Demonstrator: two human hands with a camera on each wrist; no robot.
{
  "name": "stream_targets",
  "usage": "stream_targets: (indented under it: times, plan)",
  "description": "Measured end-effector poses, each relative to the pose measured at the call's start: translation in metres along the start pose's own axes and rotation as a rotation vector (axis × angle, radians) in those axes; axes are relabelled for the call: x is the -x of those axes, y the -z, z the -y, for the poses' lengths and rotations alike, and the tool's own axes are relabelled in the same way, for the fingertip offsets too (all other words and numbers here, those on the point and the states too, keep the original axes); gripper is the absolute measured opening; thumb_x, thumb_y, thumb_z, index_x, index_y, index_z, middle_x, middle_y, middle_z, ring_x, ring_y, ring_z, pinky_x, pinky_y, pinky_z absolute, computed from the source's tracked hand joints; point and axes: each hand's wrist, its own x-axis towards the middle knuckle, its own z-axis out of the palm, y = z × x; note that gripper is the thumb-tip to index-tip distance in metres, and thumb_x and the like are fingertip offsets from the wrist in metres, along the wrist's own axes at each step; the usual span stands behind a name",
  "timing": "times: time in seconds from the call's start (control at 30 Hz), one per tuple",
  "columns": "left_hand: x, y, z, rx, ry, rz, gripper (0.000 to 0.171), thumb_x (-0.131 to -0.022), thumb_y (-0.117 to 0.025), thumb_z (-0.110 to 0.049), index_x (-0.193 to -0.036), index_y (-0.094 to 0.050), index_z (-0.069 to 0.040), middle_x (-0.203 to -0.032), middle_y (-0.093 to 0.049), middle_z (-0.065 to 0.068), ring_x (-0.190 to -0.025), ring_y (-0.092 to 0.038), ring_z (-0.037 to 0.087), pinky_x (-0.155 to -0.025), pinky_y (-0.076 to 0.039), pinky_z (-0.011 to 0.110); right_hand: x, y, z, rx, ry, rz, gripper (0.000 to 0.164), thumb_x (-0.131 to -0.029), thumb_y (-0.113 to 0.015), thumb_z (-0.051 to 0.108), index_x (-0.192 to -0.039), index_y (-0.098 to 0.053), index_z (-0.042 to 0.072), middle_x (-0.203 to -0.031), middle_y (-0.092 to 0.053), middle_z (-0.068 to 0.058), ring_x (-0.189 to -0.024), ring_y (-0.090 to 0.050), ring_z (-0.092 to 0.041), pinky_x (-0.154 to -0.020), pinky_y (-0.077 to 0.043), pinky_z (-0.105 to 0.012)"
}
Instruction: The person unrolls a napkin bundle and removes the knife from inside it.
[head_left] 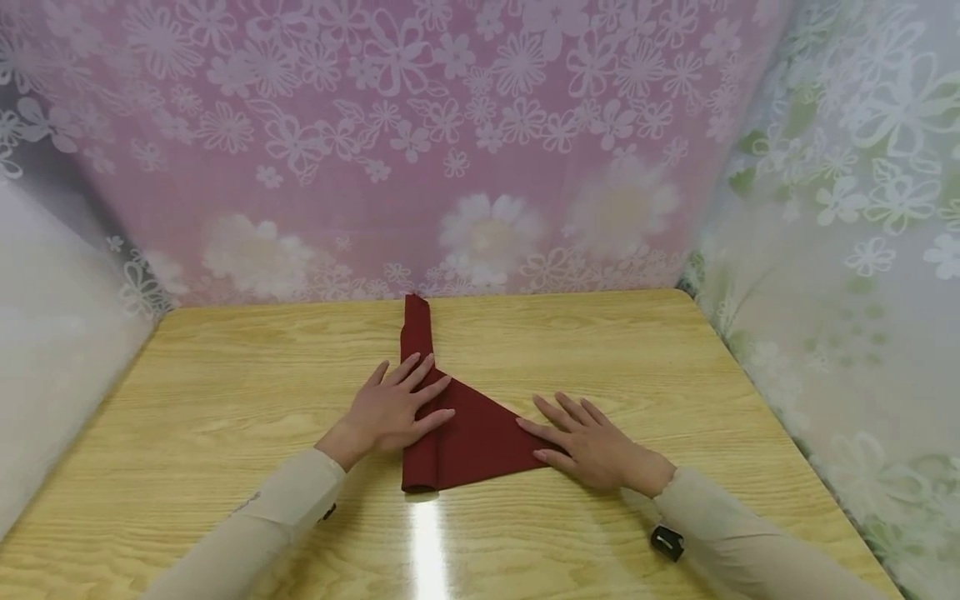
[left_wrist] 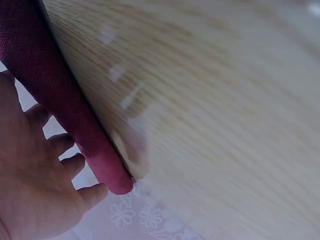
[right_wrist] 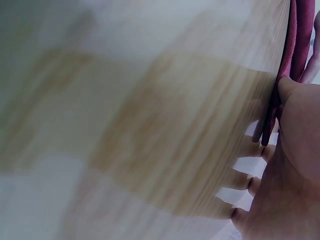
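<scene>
A dark red cloth [head_left: 480, 433] lies on the table, its left side folded or rolled into a long narrow strip and its right side a flat triangle. My left hand [head_left: 393, 410] rests across the strip with fingers spread and straight. In the left wrist view the strip [left_wrist: 75, 110] runs past the fingers of that hand [left_wrist: 40, 175]. At the triangle's right tip, my right hand [head_left: 596, 446] presses with thumb and index finger while its other fingers lie spread beside the cloth. The right wrist view shows the cloth's edge [right_wrist: 287, 65] by this hand [right_wrist: 295, 145].
The light wood-grain table [head_left: 247, 367] meets a pink flowered curtain [head_left: 450, 167] at its back edge. A pale flowered sheet [head_left: 862, 250] hangs along the right side, and a whitish one [head_left: 52, 333] along the left. Light glares off the table's front.
</scene>
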Motion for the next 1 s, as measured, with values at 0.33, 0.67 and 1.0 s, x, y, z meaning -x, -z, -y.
stream_targets:
  times: [0.33, 0.67, 1.0]
  plan:
    - [-0.016, 0.002, -0.006, -0.034, 0.018, 0.073, 0.067, -0.094, -0.03, -0.067, -0.15, -0.035, -0.03, -0.158, -0.018, 0.004, -0.145, -0.007, 0.024, -0.112, -0.012, 0.056, 0.001, 0.005, 0.002, 0.003, 0.002, 0.0, 0.05, -0.104, -0.037, 0.04, -0.151, -0.033, 0.025, -0.157, -0.019, -0.013, -0.141, -0.015, -0.04, -0.107, -0.017, -0.062]
    - [-0.012, 0.002, 0.001, -0.029, 0.005, 0.118, 0.062, -0.095, -0.043, -0.056, -0.149, -0.037, -0.026, -0.159, -0.015, 0.005, -0.145, -0.009, 0.026, -0.111, -0.014, 0.057, -0.001, 0.007, 0.004, 0.013, -0.005, 0.046, 0.051, -0.104, -0.036, 0.042, -0.152, -0.031, 0.026, -0.157, -0.016, -0.011, -0.142, -0.013, -0.039, -0.108, -0.016, -0.061]
    - [-0.007, 0.002, 0.011, 0.022, 0.006, 0.089, 0.061, -0.092, -0.049, -0.05, -0.146, -0.043, -0.024, -0.158, -0.018, 0.006, -0.144, -0.013, 0.027, -0.11, -0.017, 0.057, 0.0, 0.002, -0.001, -0.007, -0.008, 0.022, 0.051, -0.103, -0.035, 0.044, -0.151, -0.032, 0.027, -0.158, -0.016, -0.011, -0.142, -0.013, -0.039, -0.108, -0.016, -0.061]
